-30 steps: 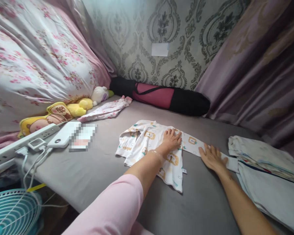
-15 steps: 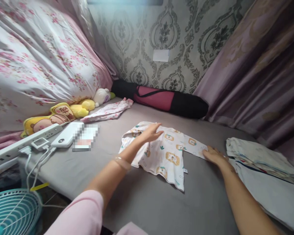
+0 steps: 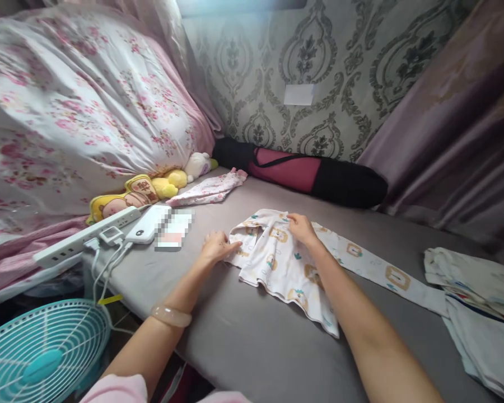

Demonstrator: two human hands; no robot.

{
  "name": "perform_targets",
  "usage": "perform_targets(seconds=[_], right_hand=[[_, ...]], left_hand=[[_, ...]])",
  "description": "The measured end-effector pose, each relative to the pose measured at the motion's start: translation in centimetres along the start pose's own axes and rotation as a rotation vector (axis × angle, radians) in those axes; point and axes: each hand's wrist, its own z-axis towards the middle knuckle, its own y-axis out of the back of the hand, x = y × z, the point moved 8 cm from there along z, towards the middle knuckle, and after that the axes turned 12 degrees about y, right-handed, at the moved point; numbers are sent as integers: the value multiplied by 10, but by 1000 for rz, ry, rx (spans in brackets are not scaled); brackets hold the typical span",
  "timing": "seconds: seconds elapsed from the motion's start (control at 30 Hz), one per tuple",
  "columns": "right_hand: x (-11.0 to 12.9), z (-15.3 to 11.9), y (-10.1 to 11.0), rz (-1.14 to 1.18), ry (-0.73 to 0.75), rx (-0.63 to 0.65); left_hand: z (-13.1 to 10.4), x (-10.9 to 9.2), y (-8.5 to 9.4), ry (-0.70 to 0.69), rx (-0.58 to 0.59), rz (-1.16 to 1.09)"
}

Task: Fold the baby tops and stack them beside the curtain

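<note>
A small white long-sleeved shirt (image 3: 273, 263) printed with tan lions and green leaves lies on the grey bed sheet. At its left side my left hand (image 3: 215, 248), with a pale bangle on the wrist, grips the edge of the bunched sleeve, thumb on top. My right hand (image 3: 302, 229) pinches the shirt's top edge near the neck, and its forearm crosses over the right part of the body. The other sleeve (image 3: 397, 278) stretches out flat to the right, its end reaching a stack of folded cloths (image 3: 472, 285).
A power strip (image 3: 88, 235), a white power bank (image 3: 149, 224) with cables and a blurred flat item (image 3: 174, 230) lie at left. Plush toys (image 3: 168, 184), a floral garment (image 3: 212, 188) and a long black-and-red bag (image 3: 289, 170) line the back. A turquoise fan (image 3: 46, 352) stands lower left.
My right hand has left the right sleeve and moved to the shirt's top edge. My left hand has moved from above the shirt to its left sleeve. The right sleeve now lies longer.
</note>
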Motion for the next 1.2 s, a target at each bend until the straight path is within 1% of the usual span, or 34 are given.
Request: perform_targets(seconds=[0.07,0.17,0.23,0.33,0.37,0.4,0.43,0.47,0.6,0.63,0.67,0.7,0.73,0.8,0.87,0.9,0.93,0.97,1.03,1.07,1.13,1.2], right_hand=[[22,18,-19,70,47,-7],[39,37,-40,95,66,4],[41,43,-49,105,62,1],[36,45,-58,107,44,-6],[34,44,-60,107,40,-13],[32,42,-62,108,41,-22],[31,40,-63,110,45,-32],[30,39,-63,113,52,-43],[32,35,-65,126,87,-69],[33,35,-65,125,100,-74],[34,34,-65,120,116,-79],[35,34,-66,110,133,-84],[36,34,-67,95,150,-87],[38,33,-69,56,182,-85],[40,33,-72,20,207,-68],[41,33,-74,4,215,-54],[41,33,-75,-10,221,-41],[41,32,-76,-24,223,-30],[41,32,-78,-50,227,-16],[42,32,-78,-61,229,-12],[42,31,-78,-78,233,-6],[42,31,-78,-88,232,6]], left_hand=[[-5,-5,-2,27,14,20],[-8,-10,-4,33,28,28],[-6,-12,-5,28,34,2],[0,-17,-9,-41,123,-98],[2,-20,-8,-75,144,-135],[5,-23,-2,-108,135,-164],[8,-25,7,-142,91,-179],[12,-27,19,-176,21,-175],[20,-32,72,-309,-357,-32],[21,-31,81,-347,-433,6],[23,-30,86,-394,-486,41],[25,-29,85,-454,-502,76],[28,-27,80,-519,-476,117],[36,-19,61,-618,-338,205],[45,-8,43,-633,-177,243],[50,-3,40,-608,-121,217],[55,2,41,-570,-92,161],[60,5,46,-526,-90,85],[70,8,60,-447,-133,-43],[75,8,66,-413,-154,-58],[86,6,68,-336,-154,29],[97,5,63,-235,-110,162]])
